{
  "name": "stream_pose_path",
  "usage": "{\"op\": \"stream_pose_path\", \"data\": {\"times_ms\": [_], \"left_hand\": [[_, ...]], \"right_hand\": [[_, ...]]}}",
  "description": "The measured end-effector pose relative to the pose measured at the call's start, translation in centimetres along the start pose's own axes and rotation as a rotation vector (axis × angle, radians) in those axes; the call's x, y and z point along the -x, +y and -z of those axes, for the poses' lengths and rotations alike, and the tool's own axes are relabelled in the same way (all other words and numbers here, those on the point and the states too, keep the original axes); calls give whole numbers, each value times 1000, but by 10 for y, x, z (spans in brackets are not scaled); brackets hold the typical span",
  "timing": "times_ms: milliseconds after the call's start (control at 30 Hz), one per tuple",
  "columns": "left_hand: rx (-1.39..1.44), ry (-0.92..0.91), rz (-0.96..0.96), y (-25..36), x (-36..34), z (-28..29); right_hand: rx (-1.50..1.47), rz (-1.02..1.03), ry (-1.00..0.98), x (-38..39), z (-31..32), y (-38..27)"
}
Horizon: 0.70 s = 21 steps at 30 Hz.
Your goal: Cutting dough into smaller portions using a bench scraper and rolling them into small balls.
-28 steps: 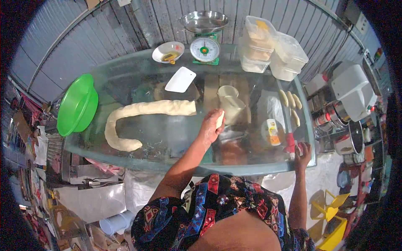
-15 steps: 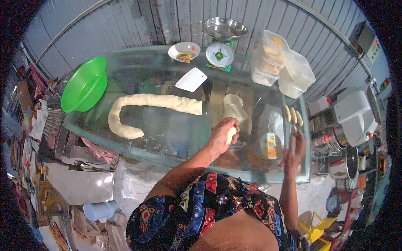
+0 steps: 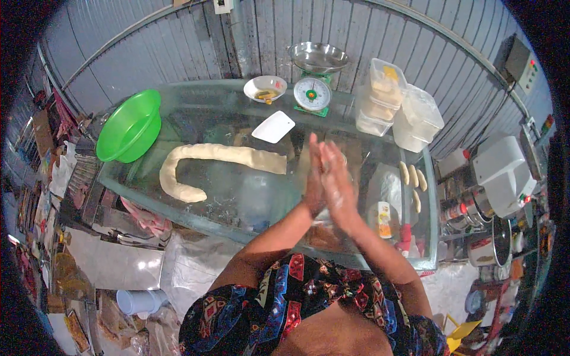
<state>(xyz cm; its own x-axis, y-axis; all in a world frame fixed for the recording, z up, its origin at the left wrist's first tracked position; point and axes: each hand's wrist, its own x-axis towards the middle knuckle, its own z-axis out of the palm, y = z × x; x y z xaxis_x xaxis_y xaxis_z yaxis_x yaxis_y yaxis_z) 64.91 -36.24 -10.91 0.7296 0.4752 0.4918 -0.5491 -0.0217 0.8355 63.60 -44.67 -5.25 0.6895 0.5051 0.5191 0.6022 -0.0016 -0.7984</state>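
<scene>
My left hand (image 3: 314, 178) and my right hand (image 3: 336, 181) are pressed palm to palm over the near middle of the glass table, fingers stretched out and pointing away from me. Whatever lies between the palms is covered by them; a small piece of dough was in the left hand a moment earlier. Left of the hands lies a long, hook-shaped rope of dough (image 3: 219, 153), its cut end facing them. Several small finger-shaped dough pieces (image 3: 413, 175) rest by the table's right edge, one nearer to me than the rest.
A white dough scraper (image 3: 274, 127), a white bowl (image 3: 265, 88) and a dial scale (image 3: 312, 95) stand toward the back. The green basin (image 3: 129, 127) is at far left, lidded plastic tubs (image 3: 419, 115) at back right. A red-topped object (image 3: 405, 237) lies near the right front corner.
My right hand has left a small dough piece at the right edge and come over to meet the left. My left hand has opened out of its grip, palm now against the right.
</scene>
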Motion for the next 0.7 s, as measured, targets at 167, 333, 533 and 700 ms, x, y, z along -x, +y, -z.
{"op": "stream_pose_path", "data": {"times_ms": [167, 333, 533, 700], "left_hand": [[427, 76, 316, 7, -16, -5], [933, -169, 580, 34, 13, -19], [411, -252, 225, 53, 25, -44], [595, -105, 274, 30, 3, -28]], "right_hand": [[410, 346, -128, 17, -11, -25], [76, -6, 113, -26, 15, 23], [77, 23, 187, -36, 55, 51], [198, 290, 1, -5, 21, 4]]}}
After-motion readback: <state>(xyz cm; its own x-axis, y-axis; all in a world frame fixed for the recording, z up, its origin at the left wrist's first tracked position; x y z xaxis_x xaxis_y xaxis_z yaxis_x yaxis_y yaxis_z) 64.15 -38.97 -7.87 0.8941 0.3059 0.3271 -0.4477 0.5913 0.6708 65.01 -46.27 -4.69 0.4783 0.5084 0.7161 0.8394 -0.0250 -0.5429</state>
